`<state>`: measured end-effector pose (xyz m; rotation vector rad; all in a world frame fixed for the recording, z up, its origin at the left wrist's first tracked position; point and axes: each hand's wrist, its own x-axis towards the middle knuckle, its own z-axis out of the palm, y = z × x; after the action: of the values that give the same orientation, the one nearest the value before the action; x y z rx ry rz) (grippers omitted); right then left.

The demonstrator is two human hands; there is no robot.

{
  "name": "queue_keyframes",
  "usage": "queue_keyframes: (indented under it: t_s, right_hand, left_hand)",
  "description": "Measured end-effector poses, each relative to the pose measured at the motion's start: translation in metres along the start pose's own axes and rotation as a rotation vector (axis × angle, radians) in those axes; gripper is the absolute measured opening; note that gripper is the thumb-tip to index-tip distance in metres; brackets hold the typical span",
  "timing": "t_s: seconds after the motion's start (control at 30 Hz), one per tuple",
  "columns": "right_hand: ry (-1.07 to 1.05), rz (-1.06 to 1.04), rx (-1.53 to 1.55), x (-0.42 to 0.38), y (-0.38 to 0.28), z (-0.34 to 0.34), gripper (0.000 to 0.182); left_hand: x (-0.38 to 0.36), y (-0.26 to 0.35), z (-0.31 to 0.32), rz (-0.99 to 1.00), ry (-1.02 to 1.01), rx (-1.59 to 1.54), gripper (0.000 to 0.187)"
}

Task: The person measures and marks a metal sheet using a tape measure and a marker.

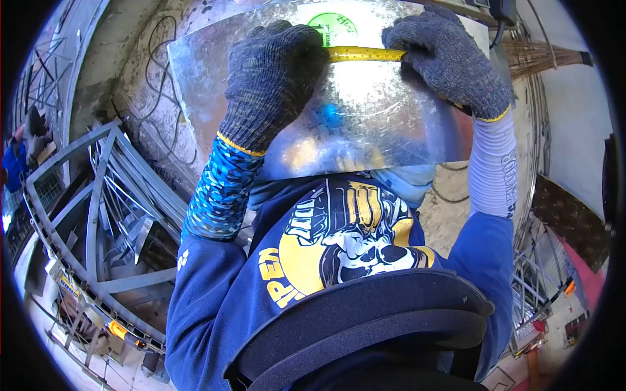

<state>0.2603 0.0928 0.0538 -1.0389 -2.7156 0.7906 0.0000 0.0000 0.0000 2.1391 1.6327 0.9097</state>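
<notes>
Two hands are seen, each covered by one dark knitted glove with a yellow cuff edge. One yellow tape measure blade (366, 55) is stretched between them, above one galvanized metal sheet (391, 140). The blade's left end is gripped by the curled fingers of the left hand (277, 75); its other end is held at the thumb side of the right hand (450, 58), whose fingers are also curled. Whether a tape case is enclosed in the right glove cannot be told.

On the sheet, one round green label (333, 30) is seen just beyond the blade, and one blue spot (331, 115) nearer the torso. Two unlike sleeves are worn: one blue camouflage sleeve (218, 189) on the left forearm and one pale lettered sleeve (492, 166) on the right. One skull is printed on the navy shirt (215, 287). One straw broom (538, 58) is placed beyond the right hand, and one curved metal frame (96, 215), with several bars too crowded to be counted, is seen to the left.
</notes>
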Motion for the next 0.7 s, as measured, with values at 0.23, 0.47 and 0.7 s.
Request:
queue_keyframes:
  t_s: [0.23, 0.47, 0.7]
  right_hand:
    - [0.017, -0.016, -0.015, -0.001, -0.010, -0.004, 0.017]
    - [0.030, -0.069, -0.025, -0.003, 0.004, 0.003, 0.019]
    - [0.013, -0.049, -0.024, -0.003, 0.000, 0.001, 0.018]
  left_hand:
    - [0.001, -0.004, 0.002, -0.004, 0.006, 0.006, 0.012]
    - [0.001, -0.008, 0.002, 0.013, -0.013, -0.015, 0.011]
    - [0.000, -0.008, 0.003, 0.011, 0.001, -0.032, 0.012]
